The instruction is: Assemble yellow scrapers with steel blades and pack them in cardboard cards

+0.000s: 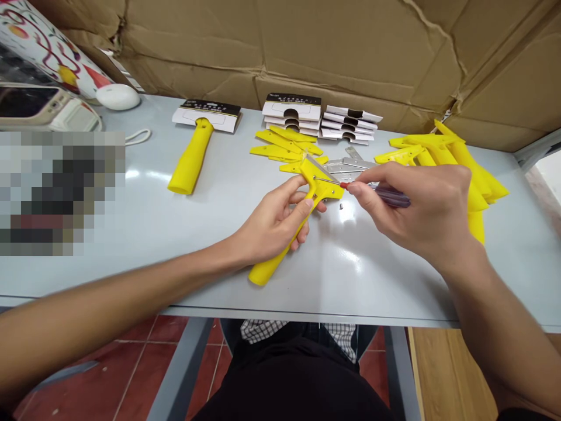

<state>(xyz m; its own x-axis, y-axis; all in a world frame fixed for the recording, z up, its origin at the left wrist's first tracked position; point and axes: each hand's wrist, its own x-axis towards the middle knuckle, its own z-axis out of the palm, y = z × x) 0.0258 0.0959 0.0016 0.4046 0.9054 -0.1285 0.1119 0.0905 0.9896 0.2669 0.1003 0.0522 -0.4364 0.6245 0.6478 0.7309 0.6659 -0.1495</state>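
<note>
My left hand (284, 219) is wrapped around the neck of a yellow scraper (274, 266), its head tilted up and its handle pointing toward the table's front edge. A metal blade strip lies along the scraper's head. In my right hand (412, 204) is a screwdriver (390, 196) with a dark, see-through handle and a red collar. Its thin shaft reaches across the scraper's head, the tip near a screw there. One small screw (340, 206) rests on the table just below the head.
Behind my hands lie flat yellow pieces (276, 143), metal blades (346, 168) and folded cards (291, 111). Yellow handles (473, 169) are piled at right. A carded yellow handle (190, 158) lies left of centre. A white mouse (117, 96) sits back left; cardboard (328, 47) stands behind.
</note>
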